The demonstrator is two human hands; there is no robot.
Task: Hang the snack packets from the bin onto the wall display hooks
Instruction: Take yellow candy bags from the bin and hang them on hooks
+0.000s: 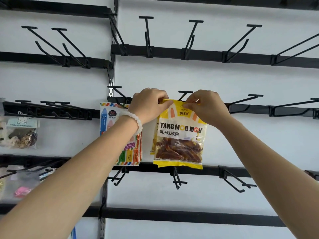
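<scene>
A yellow gummy packet (179,142) marked TANG MOU MOU hangs upright in front of the white wall. My left hand (148,104) pinches its top left corner and my right hand (205,106) pinches its top right edge. The packet's top sits just below a black T-ended hook (185,93). Whether the hook passes through the packet's hole is hidden by my fingers. Another yellow packet (153,144) peeks out behind it. A striped pencil-candy packet (110,121) hangs to the left, partly behind my left wrist.
Black rails (207,56) with several bare hooks (253,99) cross the wall above, right and below. Small clear bags of trinkets (22,133) hang at the far left. A lower hook (177,180) juts out just under the yellow packet.
</scene>
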